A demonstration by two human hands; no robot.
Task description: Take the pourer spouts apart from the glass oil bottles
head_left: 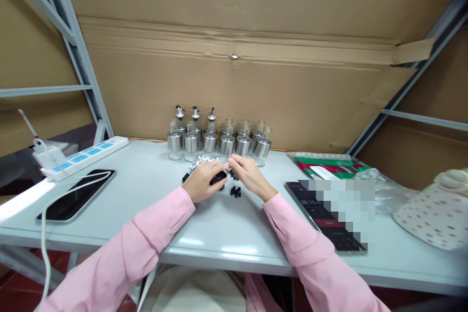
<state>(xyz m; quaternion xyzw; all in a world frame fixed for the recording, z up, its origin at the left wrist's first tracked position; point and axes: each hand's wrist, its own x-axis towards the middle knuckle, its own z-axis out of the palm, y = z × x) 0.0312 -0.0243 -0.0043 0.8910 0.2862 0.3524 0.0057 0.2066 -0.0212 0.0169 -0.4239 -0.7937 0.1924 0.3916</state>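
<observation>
Fingers (216, 169) of the left hand (201, 181) curve over a pile of black parts (218, 178) and those of the right hand (249, 174) bend together just beside it, fingertips nearly meeting; can't tell whether either grips anything. Silvery pieces (199, 161) lie partly hidden behind the left hand, with a small black cluster (235, 191) on the table (146, 168) nearer the person, between the forearms. Glass bottles (209, 143) with metal sleeves stand upright in rows beyond the hands, three pour spouts (195, 113) showing above the back row, left side.
</observation>
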